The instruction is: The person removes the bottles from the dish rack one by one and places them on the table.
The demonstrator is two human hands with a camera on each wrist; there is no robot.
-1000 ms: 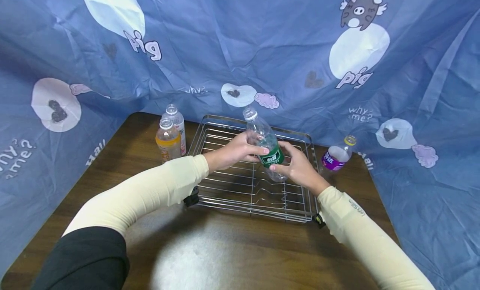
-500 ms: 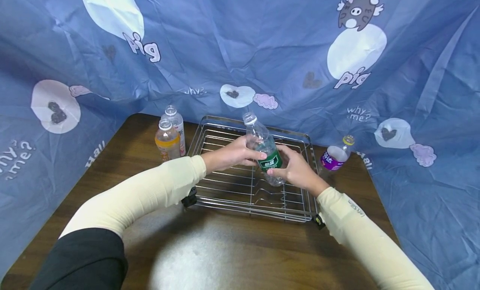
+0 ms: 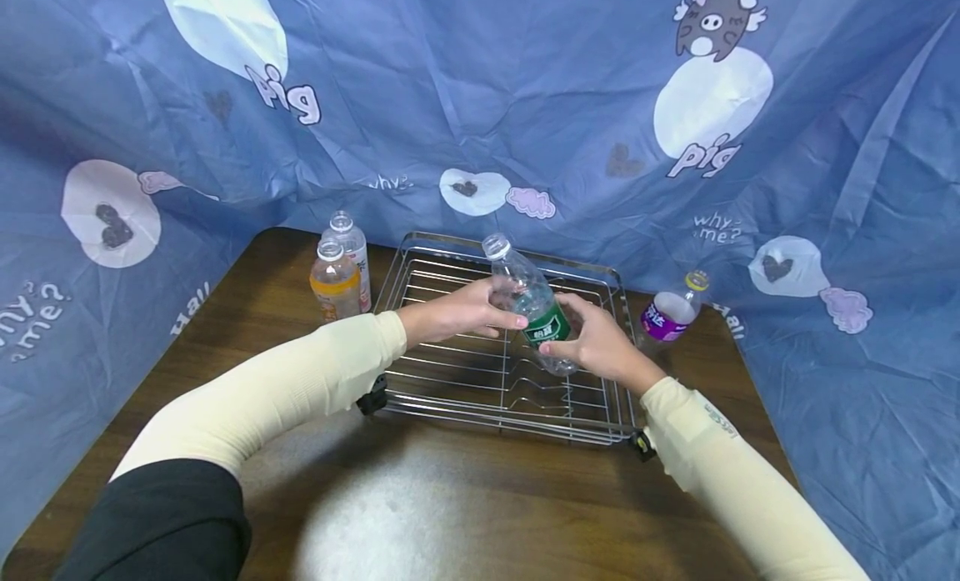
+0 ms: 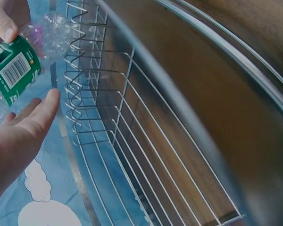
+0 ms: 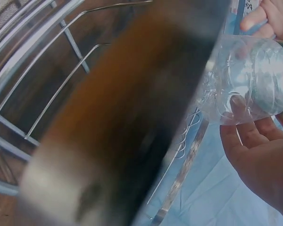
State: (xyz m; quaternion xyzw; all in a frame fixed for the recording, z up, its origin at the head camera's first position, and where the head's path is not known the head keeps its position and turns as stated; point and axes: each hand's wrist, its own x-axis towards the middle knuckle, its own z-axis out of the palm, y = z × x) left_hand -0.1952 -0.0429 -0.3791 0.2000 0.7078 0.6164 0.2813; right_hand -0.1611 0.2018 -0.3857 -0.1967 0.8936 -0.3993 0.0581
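A clear plastic bottle [image 3: 517, 277] with a green label and no cap leans over the wire rack [image 3: 450, 373]. My right hand [image 3: 598, 339] grips its lower part, thumb on the label and fingers round the far side. My left hand [image 3: 468, 308] is at the bottle's left side with its thumb beside the label. In the left wrist view that hand [image 4: 19, 141] has extended fingers and a gap from the bottle [image 4: 19, 70]. From the right wrist, the bottle's clear base [image 5: 245, 80] shows above the right hand [image 5: 269, 155].
An orange-banded bottle [image 3: 335, 285] and a clear bottle [image 3: 358, 256] stand left of the rack. To its right is a purple-labelled bottle [image 3: 667, 316] with a yellow neck ring. All are on the wooden table [image 3: 480, 514]; a blue printed cloth [image 3: 420, 81] hangs behind.
The bottle has come down a little, its neck dipping towards the left. My left thumb has slid from the label's middle to its left edge, and that hand has loosened.
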